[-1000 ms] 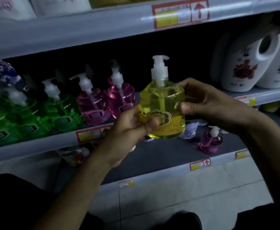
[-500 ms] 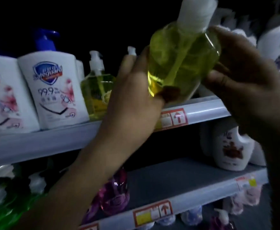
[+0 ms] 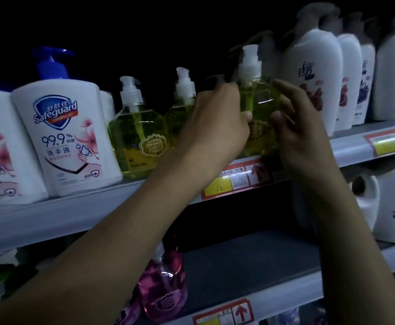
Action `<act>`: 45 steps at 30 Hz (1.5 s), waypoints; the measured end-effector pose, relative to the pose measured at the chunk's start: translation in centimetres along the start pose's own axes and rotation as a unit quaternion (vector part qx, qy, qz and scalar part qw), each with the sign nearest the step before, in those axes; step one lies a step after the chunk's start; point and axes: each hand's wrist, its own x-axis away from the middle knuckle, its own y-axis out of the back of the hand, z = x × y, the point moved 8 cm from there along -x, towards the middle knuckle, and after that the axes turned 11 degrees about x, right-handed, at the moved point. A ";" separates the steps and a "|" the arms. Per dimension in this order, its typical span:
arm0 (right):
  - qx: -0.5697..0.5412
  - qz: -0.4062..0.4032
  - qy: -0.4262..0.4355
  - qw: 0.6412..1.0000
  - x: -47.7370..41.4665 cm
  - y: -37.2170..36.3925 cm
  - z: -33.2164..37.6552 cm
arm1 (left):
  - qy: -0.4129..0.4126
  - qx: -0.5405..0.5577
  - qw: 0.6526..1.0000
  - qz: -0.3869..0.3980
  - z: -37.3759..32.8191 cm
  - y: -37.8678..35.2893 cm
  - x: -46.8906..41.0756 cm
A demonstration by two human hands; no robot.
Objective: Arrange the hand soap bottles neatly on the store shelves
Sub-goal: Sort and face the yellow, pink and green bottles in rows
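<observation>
While left hand [image 3: 215,120] grips, right hand [image 3: 302,127] flanks bottle [image 3: 258,106].

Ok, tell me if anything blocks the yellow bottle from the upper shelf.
Nothing visible does. The yellow bottle, gripped by left hand and right hand, is at the shelf front, between a second yellow bottle and a white bottle.

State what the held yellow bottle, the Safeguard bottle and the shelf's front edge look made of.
The yellow bottle: clear glossy plastic, probably; liquid shows through, highlights on its shoulder. The Safeguard bottle: opaque white plastic, smooth sheen, printed label. The shelf edge: pale grey, matte; painted metal or plastic, can't tell.
</observation>
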 end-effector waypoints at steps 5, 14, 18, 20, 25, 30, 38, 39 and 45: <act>0.094 0.023 -0.018 0.995 0.4 -0.4 1.0 | -0.019 -0.097 0.994 -0.049 1.2 2.7 1.4; 0.196 0.018 -0.045 0.979 1.4 -1.5 1.8 | 0.048 -0.262 0.961 0.072 5.0 2.7 0.2; 0.246 0.022 -0.058 0.967 1.3 -2.1 1.7 | 0.010 -0.245 0.968 0.054 4.9 3.0 -0.2; 0.251 0.036 -0.063 0.965 1.1 -2.3 1.7 | -0.002 -0.241 0.969 0.047 4.9 3.2 -0.1; 0.251 0.051 -0.063 0.965 1.0 -2.9 1.4 | -0.011 -0.257 0.965 0.044 5.0 2.7 0.0; 0.242 0.005 -0.035 0.970 1.1 -2.4 1.4 | -0.028 -0.256 0.965 0.040 5.0 2.7 0.5; 0.275 -0.001 0.050 0.960 11.0 -6.4 9.2 | -0.163 -0.098 0.981 -0.027 3.9 6.9 15.5; 0.266 0.065 0.062 0.960 13.6 -7.9 9.6 | -0.164 -0.092 0.982 -0.015 4.8 6.8 18.1; 0.320 0.558 0.076 0.762 31.4 -18.5 5.8 | -0.105 -0.106 0.941 0.305 14.9 -0.7 36.8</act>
